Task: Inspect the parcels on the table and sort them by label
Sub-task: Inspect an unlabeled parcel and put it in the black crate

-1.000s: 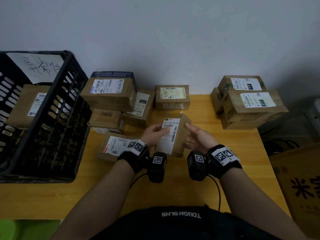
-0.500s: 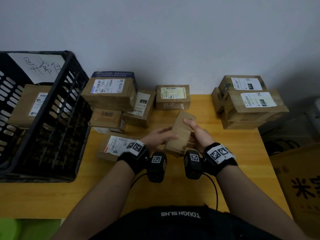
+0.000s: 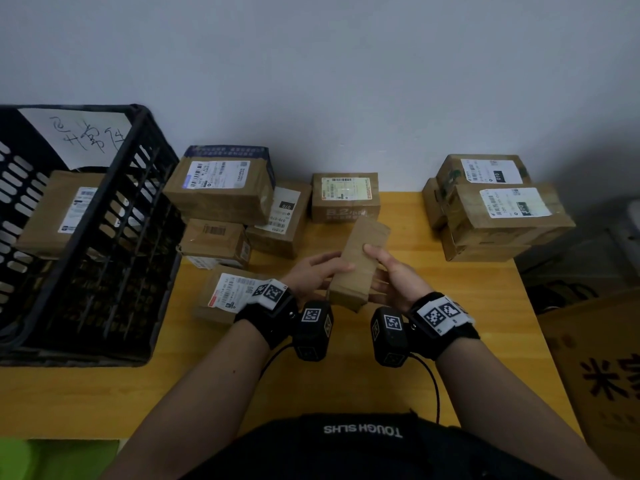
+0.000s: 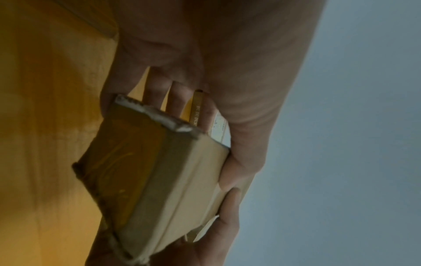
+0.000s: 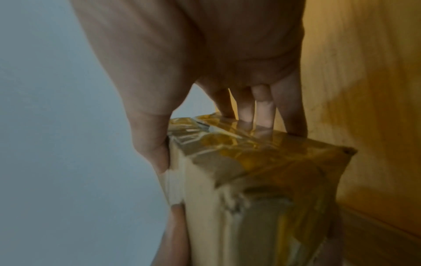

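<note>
A small taped brown parcel [image 3: 360, 261] is held above the wooden table [image 3: 485, 306] between both hands, a plain brown face up and its label out of sight. My left hand [image 3: 318, 271] grips its left side, thumb across the top. My right hand [image 3: 388, 271] grips its right side, thumb on top and fingers beneath. The left wrist view shows the parcel [image 4: 159, 171] between thumb and fingers. In the right wrist view the parcel [image 5: 250, 180] sits clamped the same way. Labelled parcels lie in a left pile [image 3: 221, 192], in the middle [image 3: 344, 195] and in a right stack [image 3: 502, 209].
A black plastic crate [image 3: 86, 258] with a handwritten paper sign stands on the table's left and holds one labelled parcel [image 3: 69, 213]. A flat labelled parcel [image 3: 228, 292] lies just left of my left wrist. A large cardboard box [image 3: 602, 375] stands beyond the table's right edge.
The parcel was label-up a second ago; both hands have rolled it over, so a plain brown side now faces up. It stays at the same spot above the table.
</note>
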